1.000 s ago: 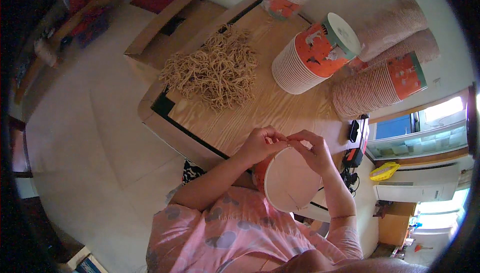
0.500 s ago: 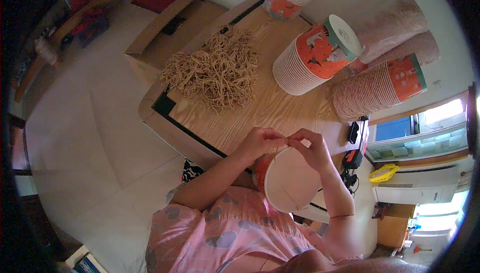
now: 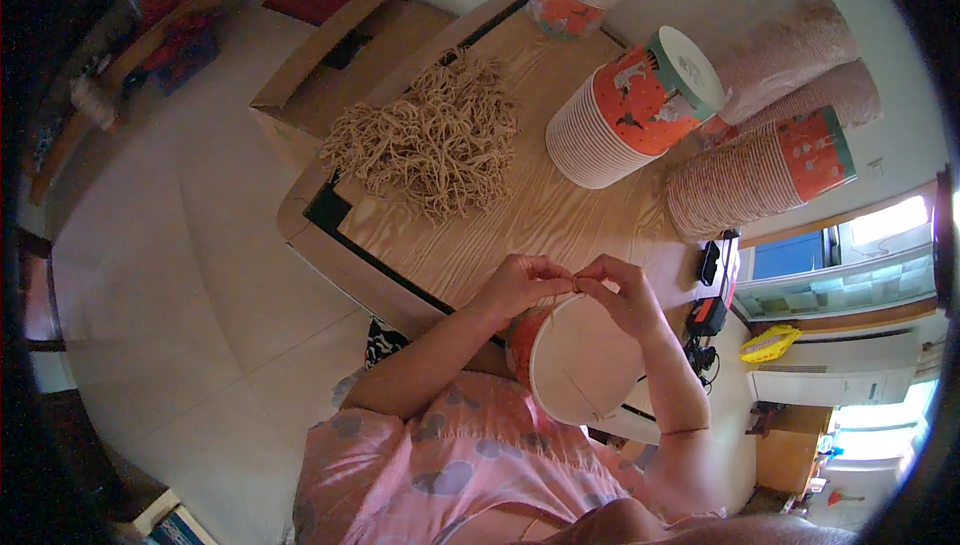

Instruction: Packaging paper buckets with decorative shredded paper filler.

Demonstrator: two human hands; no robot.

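A round paper bucket (image 3: pixel 590 355) with a white inside and an orange printed wall rests at my lap, its mouth facing up toward me. At its far rim my left hand (image 3: pixel 525 283) and my right hand (image 3: pixel 622 293) meet, fingertips pinched together. Between them is a thin tan cord, mostly hidden by the fingers. Part of a cord (image 3: pixel 578 385) also lies inside the bucket and reaches the near rim. Beyond my left hand, a loose heap of tan twisted cords (image 3: pixel 430 140) lies on the wooden table.
A stack of nested orange and white buckets (image 3: pixel 635 110) lies tilted on the table (image 3: pixel 570 230), with another wrapped stack (image 3: pixel 760 175) to its right. More wrapped stacks (image 3: pixel 790 55) lean at the wall. A cardboard box (image 3: pixel 350 55) stands past the table's left edge. Black devices (image 3: pixel 707 315) sit at right.
Almost nothing differs. Both hands keep their pinch at the far rim, and the bucket has shifted only very slightly.
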